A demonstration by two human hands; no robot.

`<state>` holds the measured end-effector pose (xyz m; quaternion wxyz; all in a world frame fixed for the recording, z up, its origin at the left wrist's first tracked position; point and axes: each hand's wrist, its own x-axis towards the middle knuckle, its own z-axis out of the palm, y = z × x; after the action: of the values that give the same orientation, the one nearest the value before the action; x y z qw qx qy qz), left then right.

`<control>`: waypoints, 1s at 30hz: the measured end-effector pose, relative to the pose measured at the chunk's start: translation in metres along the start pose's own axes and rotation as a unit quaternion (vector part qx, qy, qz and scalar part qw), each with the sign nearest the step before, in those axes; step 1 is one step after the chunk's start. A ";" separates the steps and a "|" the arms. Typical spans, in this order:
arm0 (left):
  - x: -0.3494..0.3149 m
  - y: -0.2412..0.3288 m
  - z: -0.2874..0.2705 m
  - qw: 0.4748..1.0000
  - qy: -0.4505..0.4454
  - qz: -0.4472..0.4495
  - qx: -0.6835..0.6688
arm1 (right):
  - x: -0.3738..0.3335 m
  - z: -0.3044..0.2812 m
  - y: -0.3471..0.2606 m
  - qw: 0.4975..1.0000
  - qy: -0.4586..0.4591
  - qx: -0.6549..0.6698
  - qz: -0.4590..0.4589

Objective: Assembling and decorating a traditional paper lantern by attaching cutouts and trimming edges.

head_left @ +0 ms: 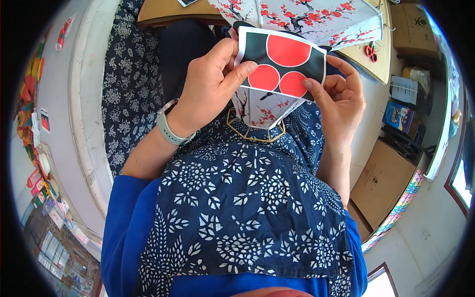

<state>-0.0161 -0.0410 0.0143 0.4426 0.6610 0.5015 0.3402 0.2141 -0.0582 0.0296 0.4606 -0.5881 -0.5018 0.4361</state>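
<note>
One card [282, 63] with three red shapes is stretching between the left hand [210, 89] and right hand [342, 106], both pinching its ends, thumbs in front, while one pair of red scissors [370, 53] is lying beyond the right.

Sheet [288, 54] is between left hand [210, 81] and right hand [342, 101], over part of the lantern [316, 22]. Scissors [370, 52] lie rightward, on the desk [382, 68]; a carton [413, 29] stands farther right.

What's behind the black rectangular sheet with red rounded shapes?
White panels printed with red blossoms show above and below the black sheet. The area directly behind it is covered, so whether the panels join there can't be seen.
</note>
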 end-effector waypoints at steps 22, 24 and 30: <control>0.001 0.001 0.006 0.998 0.025 0.011 -0.050 | 0.000 0.001 0.005 0.997 0.030 -0.050 -0.048; 0.001 0.000 0.005 0.999 0.022 0.010 -0.048 | 0.000 0.000 0.006 0.997 0.031 -0.044 -0.054; 0.005 -0.003 0.005 0.998 0.019 0.007 -0.062 | 0.001 0.001 0.007 0.997 0.033 -0.031 -0.061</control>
<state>-0.0115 -0.0374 0.0102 0.4709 0.6291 0.4833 0.3858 0.2143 -0.0573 0.0225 0.4844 -0.5844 -0.5345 0.3716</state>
